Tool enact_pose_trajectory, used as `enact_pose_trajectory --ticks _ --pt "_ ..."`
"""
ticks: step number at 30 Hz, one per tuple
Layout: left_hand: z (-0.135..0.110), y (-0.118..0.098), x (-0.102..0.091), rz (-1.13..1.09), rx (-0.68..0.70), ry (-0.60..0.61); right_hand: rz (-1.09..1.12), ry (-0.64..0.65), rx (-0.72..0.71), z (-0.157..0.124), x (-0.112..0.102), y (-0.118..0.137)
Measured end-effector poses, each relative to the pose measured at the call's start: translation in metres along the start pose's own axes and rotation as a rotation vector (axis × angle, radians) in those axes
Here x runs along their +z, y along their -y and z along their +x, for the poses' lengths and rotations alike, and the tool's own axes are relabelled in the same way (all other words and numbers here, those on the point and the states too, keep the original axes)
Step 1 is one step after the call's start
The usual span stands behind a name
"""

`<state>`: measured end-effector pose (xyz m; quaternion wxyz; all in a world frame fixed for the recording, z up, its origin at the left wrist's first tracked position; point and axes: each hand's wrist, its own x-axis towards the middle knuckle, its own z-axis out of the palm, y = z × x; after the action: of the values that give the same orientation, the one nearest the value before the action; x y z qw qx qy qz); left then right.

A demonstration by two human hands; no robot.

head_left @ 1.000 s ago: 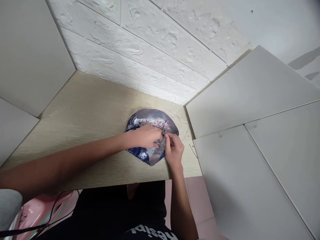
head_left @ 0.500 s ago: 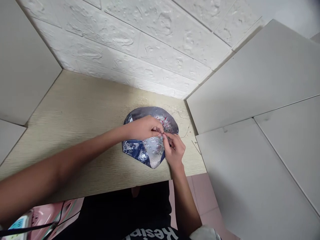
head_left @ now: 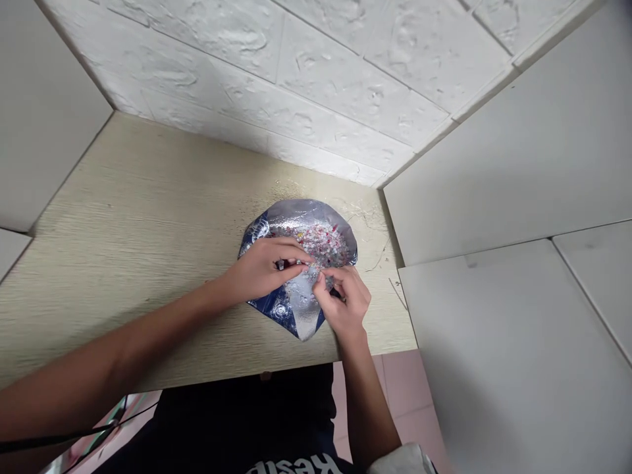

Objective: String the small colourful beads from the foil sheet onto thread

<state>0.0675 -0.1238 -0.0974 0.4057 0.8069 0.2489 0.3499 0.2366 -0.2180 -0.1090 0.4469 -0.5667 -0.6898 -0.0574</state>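
Note:
A silver-lined pouch with a blue patterned outside [head_left: 306,209] lies opened out on the table. Inside it is a heap of small beads [head_left: 326,242], mostly white and clear, some red and a few yellow. My left hand [head_left: 264,268] is over the pouch's left side, thumb and forefinger pinched close together above the beads. Facing it from the right, my right hand [head_left: 345,296] also pinches, its fingertips a short way from the left ones. Whatever lies between the fingertips is too small to name.
The pale wooden table [head_left: 162,217] is bounded by a white brick-pattern wall [head_left: 316,99] behind and grey panels [head_left: 494,184] at either side. Tiny crumb-like bits and thin strands [head_left: 365,214] are scattered around the pouch. A dark thin stick-like piece [head_left: 397,293] rests near the right edge.
My left hand has drawn back to the left and slightly down, so the fingertips that met now stand a little apart. More of the bead heap shows. The view has shifted slightly.

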Motion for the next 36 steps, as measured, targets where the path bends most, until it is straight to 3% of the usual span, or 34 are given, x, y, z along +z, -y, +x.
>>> enact_pose_trajectory --ticks 36 --pt "-0.0003 0.0045 -0.0008 -0.015 0.107 0.041 0.013 0.068 0.006 0.0021 0.0024 0.0023"
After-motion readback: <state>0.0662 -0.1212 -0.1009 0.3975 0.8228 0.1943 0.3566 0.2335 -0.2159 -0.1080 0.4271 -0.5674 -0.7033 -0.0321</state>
